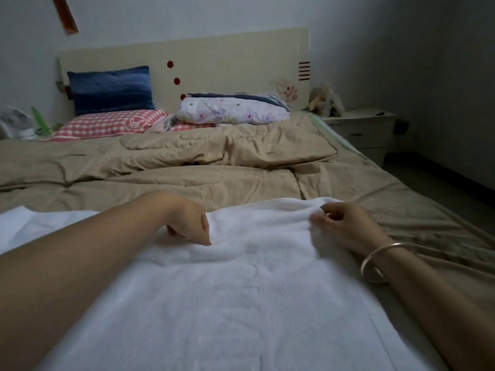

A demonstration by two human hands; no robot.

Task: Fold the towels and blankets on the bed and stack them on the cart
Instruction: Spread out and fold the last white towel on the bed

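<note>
A large white towel lies spread over the near part of the bed, reaching toward me. My left hand has curled fingers that pinch the towel near its far edge, left of centre. My right hand, with a metal bangle on its wrist, pinches the towel's far right corner and bunches the cloth there. Under the towel lies a rumpled beige blanket that covers most of the bed. No cart is in view.
A folded floral quilt, a blue pillow and a red checked pillow lie by the cream headboard. At the right stands a white nightstand; a fan sits at the far left.
</note>
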